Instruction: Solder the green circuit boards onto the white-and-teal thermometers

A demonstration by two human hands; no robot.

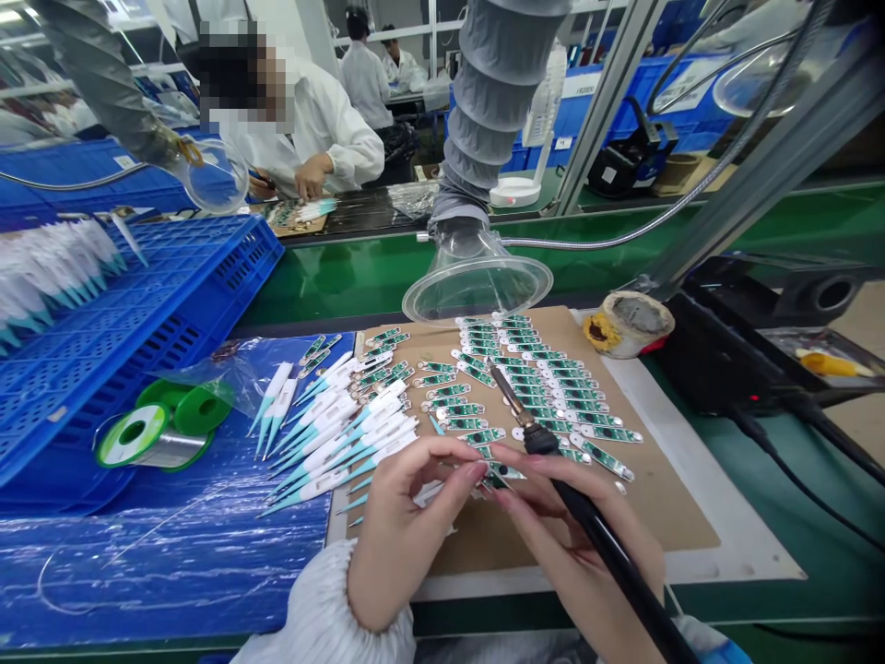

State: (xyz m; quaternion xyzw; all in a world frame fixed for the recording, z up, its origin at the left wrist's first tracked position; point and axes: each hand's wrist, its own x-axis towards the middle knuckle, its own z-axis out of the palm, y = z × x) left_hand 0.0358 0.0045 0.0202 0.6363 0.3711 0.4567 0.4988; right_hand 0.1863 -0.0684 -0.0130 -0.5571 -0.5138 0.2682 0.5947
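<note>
Both hands over brown board: left hand fingers pinch small circuit board (mostly hidden), right hand grips soldering iron.

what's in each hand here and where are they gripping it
The right hand holds a soldering iron by its black handle, tip pointing away. The left hand pinches a small green circuit board at its near end with its fingertips, together with right fingertips.
</note>
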